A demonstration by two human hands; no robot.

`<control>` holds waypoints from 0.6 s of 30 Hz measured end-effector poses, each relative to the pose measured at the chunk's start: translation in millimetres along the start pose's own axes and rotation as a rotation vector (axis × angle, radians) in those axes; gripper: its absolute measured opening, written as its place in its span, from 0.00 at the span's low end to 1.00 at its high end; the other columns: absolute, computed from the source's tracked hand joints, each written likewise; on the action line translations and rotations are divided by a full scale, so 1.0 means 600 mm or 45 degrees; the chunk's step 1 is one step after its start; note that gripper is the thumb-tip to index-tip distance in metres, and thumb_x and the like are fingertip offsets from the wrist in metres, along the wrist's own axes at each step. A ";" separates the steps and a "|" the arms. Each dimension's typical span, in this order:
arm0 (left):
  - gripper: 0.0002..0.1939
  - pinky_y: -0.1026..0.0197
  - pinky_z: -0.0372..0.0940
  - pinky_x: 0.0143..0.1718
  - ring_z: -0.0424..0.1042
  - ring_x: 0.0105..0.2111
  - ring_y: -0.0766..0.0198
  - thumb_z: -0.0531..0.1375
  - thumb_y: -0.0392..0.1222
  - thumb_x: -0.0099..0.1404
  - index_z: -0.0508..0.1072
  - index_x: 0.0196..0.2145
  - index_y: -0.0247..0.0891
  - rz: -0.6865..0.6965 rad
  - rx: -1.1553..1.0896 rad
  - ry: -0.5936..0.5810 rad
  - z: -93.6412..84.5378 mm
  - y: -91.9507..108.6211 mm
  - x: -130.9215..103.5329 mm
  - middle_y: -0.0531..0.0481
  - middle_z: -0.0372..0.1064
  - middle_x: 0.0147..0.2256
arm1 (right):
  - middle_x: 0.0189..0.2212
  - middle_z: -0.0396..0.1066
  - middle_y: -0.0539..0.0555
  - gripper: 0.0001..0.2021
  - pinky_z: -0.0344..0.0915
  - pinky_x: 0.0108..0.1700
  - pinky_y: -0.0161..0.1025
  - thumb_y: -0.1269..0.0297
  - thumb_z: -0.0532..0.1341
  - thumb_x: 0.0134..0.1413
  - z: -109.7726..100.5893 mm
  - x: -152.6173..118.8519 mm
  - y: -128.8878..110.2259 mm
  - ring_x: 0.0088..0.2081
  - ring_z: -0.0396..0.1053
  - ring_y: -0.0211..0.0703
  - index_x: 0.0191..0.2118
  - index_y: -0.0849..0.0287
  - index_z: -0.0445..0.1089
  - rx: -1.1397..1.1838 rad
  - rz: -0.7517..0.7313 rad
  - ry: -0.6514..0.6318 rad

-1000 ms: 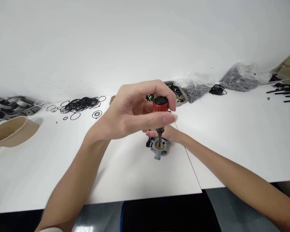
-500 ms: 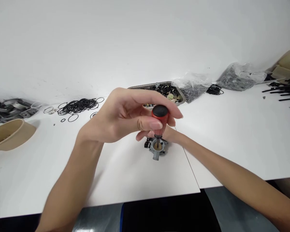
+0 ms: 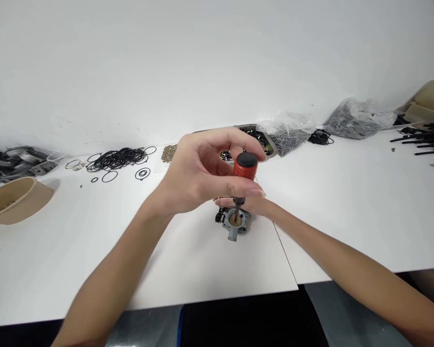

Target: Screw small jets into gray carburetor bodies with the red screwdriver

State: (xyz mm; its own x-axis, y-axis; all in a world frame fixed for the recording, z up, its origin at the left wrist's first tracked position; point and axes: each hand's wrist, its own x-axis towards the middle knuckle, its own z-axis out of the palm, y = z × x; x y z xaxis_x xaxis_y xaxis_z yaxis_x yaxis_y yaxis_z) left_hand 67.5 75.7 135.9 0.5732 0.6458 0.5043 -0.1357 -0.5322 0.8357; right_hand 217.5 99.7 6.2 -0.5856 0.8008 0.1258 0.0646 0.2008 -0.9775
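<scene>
Screwdriver, clasped in our left grip, points down, nearly upright, into metal housing behind front edge of surface; right grip's hold we cannot tell.

The left hand grips the red-and-black screwdriver, shaft pointing down into the round bore of the grey housing. The right hand, partly hidden, is at the housing's far side. Black rings lie leftward on the white table.
</scene>
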 end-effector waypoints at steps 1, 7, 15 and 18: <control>0.14 0.70 0.61 0.14 0.70 0.23 0.69 0.72 0.36 0.52 0.77 0.37 0.38 -0.011 0.002 -0.003 -0.003 0.000 -0.001 0.51 0.72 0.29 | 0.34 0.75 0.53 0.07 0.68 0.44 0.42 0.63 0.65 0.50 0.000 0.000 0.000 0.39 0.72 0.45 0.35 0.60 0.75 0.003 -0.013 -0.013; 0.17 0.69 0.67 0.17 0.76 0.29 0.63 0.63 0.32 0.62 0.76 0.49 0.38 -0.027 -0.072 -0.249 -0.021 0.011 -0.009 0.44 0.76 0.37 | 0.34 0.75 0.53 0.06 0.67 0.47 0.44 0.63 0.64 0.52 -0.001 0.006 0.016 0.43 0.71 0.47 0.34 0.60 0.76 -0.004 -0.060 -0.029; 0.08 0.66 0.68 0.22 0.72 0.30 0.64 0.67 0.34 0.57 0.77 0.37 0.37 0.020 0.071 -0.190 -0.013 0.025 -0.004 0.46 0.72 0.33 | 0.33 0.74 0.52 0.05 0.68 0.43 0.42 0.64 0.65 0.49 -0.001 0.003 0.007 0.37 0.71 0.45 0.33 0.59 0.75 0.030 -0.016 -0.019; 0.09 0.66 0.68 0.22 0.70 0.26 0.67 0.71 0.34 0.52 0.78 0.33 0.37 0.037 0.023 -0.139 -0.005 0.021 -0.002 0.50 0.70 0.28 | 0.31 0.73 0.50 0.03 0.68 0.42 0.41 0.65 0.65 0.50 0.000 0.002 0.003 0.37 0.71 0.45 0.32 0.58 0.74 0.006 -0.016 0.007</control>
State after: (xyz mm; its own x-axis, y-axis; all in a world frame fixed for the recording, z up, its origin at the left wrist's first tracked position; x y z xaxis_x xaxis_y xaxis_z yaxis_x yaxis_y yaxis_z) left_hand 62.4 69.8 146.5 0.6541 0.5668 0.5009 -0.1399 -0.5602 0.8165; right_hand 217.0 101.2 4.8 -0.5817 0.8015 0.1387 0.0536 0.2078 -0.9767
